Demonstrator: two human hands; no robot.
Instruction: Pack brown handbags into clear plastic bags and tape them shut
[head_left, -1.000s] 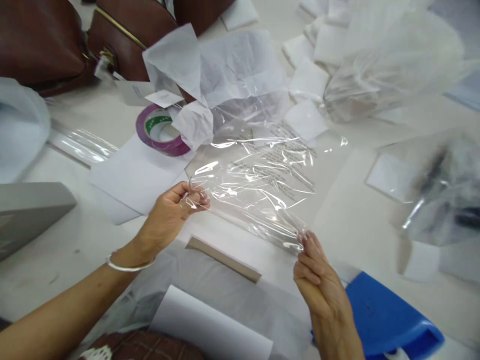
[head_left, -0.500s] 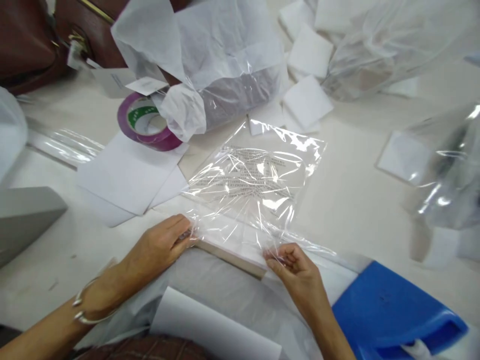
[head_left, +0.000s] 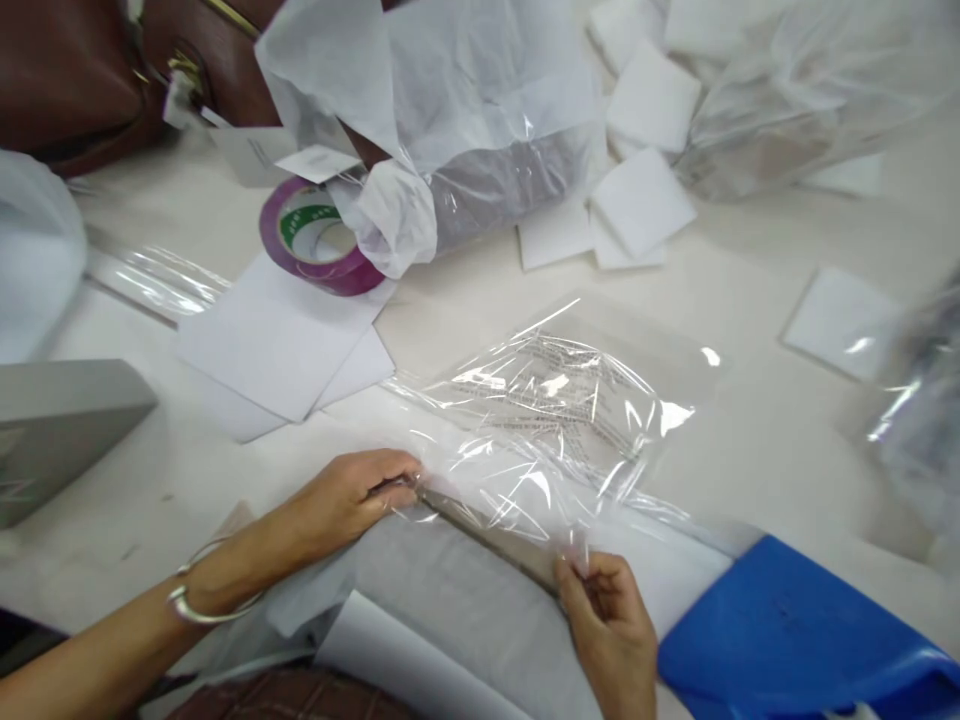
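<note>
A clear plastic bag [head_left: 555, 385] with printed lines of text lies crinkled in front of me. My left hand [head_left: 352, 500], a metal bangle [head_left: 199, 605] on its wrist, pinches the bag's near edge at the left. The edge's right end is between the thumb and fingers of my right hand [head_left: 611, 615]. Between both hands runs a straight brownish-grey edge [head_left: 495, 540], partly under the film; what it belongs to is hidden. Close to my body lies pale, tissue-like wrapping [head_left: 457, 590], with a curved white sheet [head_left: 405, 660] nearer still.
A purple tape roll [head_left: 334, 277] rests on white cards [head_left: 277, 340]. Behind are brown leather bags [head_left: 67, 75] and a wrapped bundle [head_left: 495, 80]. White foam squares [head_left: 645, 200] lie farther back. A grey box [head_left: 67, 430] stands left, a blue plastic object [head_left: 795, 620] right.
My right hand has moved down and right with the bag's edge. The near film has come towards me, and the bag's far part lies flatter. The view has shifted slightly.
</note>
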